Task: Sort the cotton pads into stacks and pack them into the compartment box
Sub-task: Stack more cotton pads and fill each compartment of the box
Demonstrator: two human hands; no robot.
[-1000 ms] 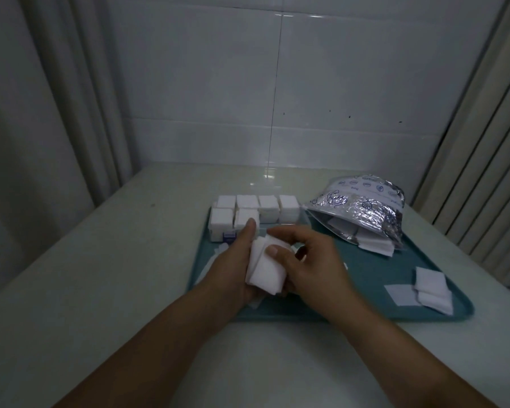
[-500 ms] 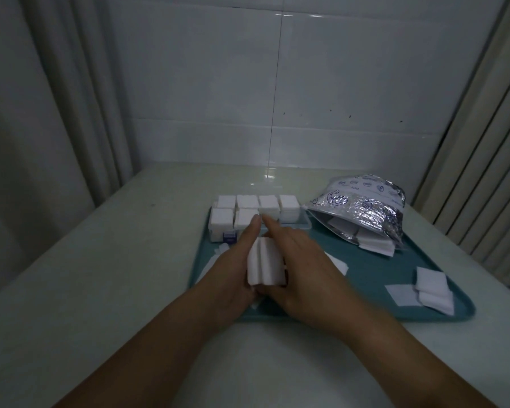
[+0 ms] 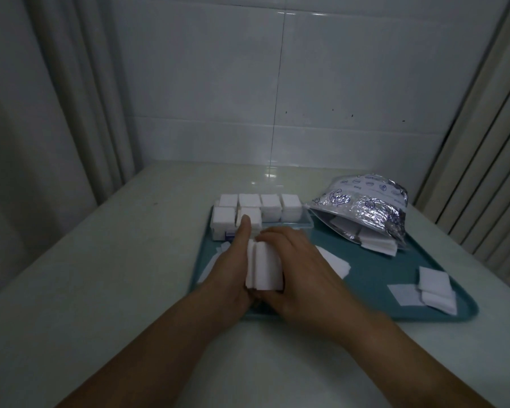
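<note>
A white stack of cotton pads [image 3: 265, 266] stands on edge between my two hands, over the near left part of the teal tray [image 3: 374, 269]. My left hand [image 3: 233, 266] holds its left face with the thumb stretched forward. My right hand [image 3: 304, 266] wraps the right face and top, thumb under the near end. Behind them the clear compartment box [image 3: 304, 224] holds several white stacks. A few loose pads [image 3: 336, 262] lie right of my right hand, and more pads [image 3: 433, 287] lie at the tray's near right.
A crinkled silver foil bag [image 3: 368, 206] lies open at the tray's far right with pads spilling out [image 3: 377, 245]. The tray sits on a pale table [image 3: 130, 260] against a tiled wall. Curtains hang at left, and a ribbed panel stands at right.
The stack has been turned from a tilted hold to standing on edge, squared between both hands. My right hand slid forward over its top, and both hands moved slightly forward.
</note>
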